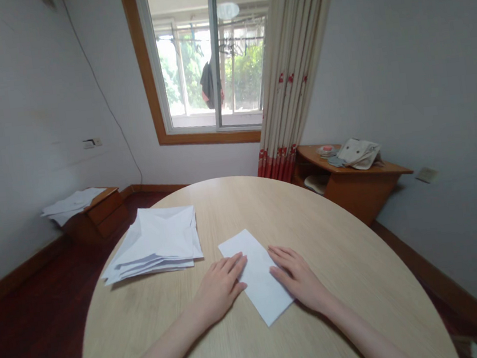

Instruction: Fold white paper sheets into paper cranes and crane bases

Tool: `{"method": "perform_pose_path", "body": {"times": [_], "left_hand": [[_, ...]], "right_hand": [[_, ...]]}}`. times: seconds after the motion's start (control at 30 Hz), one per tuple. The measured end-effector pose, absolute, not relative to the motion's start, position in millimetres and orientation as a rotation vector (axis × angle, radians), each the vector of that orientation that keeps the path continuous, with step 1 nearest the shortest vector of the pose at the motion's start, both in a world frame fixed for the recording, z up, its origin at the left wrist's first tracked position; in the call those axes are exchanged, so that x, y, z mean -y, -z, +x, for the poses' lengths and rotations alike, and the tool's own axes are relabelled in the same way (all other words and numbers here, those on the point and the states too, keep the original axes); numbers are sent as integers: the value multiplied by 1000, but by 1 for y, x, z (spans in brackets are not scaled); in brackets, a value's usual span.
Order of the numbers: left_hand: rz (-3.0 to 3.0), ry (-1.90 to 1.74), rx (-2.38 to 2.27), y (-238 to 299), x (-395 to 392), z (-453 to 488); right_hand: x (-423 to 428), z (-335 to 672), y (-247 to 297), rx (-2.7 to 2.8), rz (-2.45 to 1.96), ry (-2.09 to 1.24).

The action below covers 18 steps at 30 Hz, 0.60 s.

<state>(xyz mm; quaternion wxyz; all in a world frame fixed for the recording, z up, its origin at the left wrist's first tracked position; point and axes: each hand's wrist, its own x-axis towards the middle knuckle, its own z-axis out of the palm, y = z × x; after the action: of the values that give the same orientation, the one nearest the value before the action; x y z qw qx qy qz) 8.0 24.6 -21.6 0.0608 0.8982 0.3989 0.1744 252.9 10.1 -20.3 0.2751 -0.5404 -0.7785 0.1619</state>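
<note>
Round wood-grain surface (352, 269); white paper stack (164, 229) at left. Near centre: one white paper rectangle (259, 277), presumably light, easily creased; best taken by its long edges. Left hand (221, 287), right hand (300, 280): fingers extended, resting at opposite edges, pinching nothing.

Both forearms are bare and slant inward from the bottom of the view. The left arm (167, 348) leads up rightward to the left hand (222, 290), palm down, fingers nearly together, thumb lower and a little apart. The right arm (361, 329) mirrors it; the right hand (298, 278) lies palm down, fingers extended leftward, apart from the left.
</note>
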Motion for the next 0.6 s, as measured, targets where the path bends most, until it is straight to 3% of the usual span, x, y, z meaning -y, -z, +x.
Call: {"method": "perform_pose_path", "body": {"times": [0.6], "left_hand": [[2983,-1063,-1289,20,-14,14]], "right_hand": [[14,250,-14,1872,-1170,-1017]]}}
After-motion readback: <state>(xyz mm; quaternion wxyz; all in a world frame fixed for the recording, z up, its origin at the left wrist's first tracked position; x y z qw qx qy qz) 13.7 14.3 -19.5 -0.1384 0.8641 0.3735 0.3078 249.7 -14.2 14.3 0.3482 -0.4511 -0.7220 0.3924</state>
